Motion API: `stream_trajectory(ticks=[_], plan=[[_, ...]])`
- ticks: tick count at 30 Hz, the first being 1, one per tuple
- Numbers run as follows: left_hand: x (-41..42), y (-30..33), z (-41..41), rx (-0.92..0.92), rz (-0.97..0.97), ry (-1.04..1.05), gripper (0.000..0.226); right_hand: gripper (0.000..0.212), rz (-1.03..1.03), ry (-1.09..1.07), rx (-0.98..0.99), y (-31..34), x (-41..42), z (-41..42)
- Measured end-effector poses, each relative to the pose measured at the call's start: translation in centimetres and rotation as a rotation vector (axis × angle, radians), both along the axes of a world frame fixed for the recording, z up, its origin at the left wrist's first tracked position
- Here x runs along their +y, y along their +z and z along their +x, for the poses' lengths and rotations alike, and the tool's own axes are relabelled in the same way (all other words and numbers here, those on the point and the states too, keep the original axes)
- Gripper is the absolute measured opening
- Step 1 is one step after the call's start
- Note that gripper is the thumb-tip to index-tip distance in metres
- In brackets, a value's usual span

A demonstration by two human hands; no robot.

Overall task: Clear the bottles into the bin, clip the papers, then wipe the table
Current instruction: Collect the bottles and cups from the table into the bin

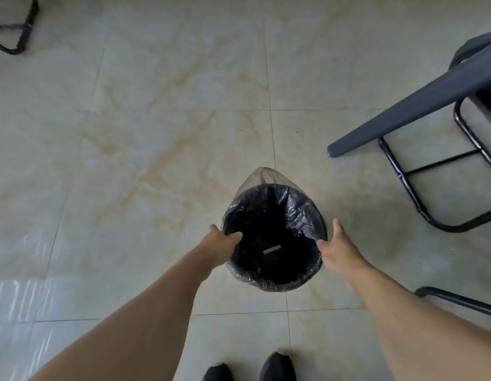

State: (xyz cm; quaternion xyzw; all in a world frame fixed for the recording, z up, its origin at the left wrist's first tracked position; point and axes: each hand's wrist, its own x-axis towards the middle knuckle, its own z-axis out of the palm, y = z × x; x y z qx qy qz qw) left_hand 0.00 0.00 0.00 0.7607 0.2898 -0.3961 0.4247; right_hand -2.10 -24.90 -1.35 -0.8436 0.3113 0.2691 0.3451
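**Bin gripped at both sides of rim; liner is loose**

Risks, left to right. The left hand pinches the rim of the bin at its 9 o'clock, fingers hooked inside over the bag. That plastic is thin and slack; if the grip bears on film and not on the hard rim, I judge the liner could slide or tear and the bin drop on that side. At 12 o'clock the bag stands up in a loose peak above the rim, so a sharp tug may pull it into the bin. The right hand lies against the rim at 3 o'clock, thumb pointing up along the outside; whether its fingers are closed on the rim or only pressed to it I cannot tell. An uneven hold would tip the bin. Further right, at 2 o'clock from the bin, a table leg and a black chair frame stand near; swinging the bin that way could knock them.

Position: the bin sits between the two hands on the tiled floor, just ahead of the shoes. No bottles show inside; a pale strip lies on its dark bottom.
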Motion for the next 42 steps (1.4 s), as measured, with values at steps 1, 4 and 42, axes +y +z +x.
stream_trajectory(ticks=[1,4,42], plan=[[-0.1,-0.6,-0.2,0.016,0.009,0.003,0.062,0.070,-0.006,-0.008,0.027,-0.6,0.2,-0.5],[0.0,-3.6,-1.0,0.049,0.000,0.086,0.045,0.058,0.054,-0.072,0.074,-2.6,0.6,-1.9],[-3.8,57.5,15.7,-0.555,0.139,-0.083,0.018,0.076,-0.724,0.085,0.070,68.7,-17.5,2.0]])
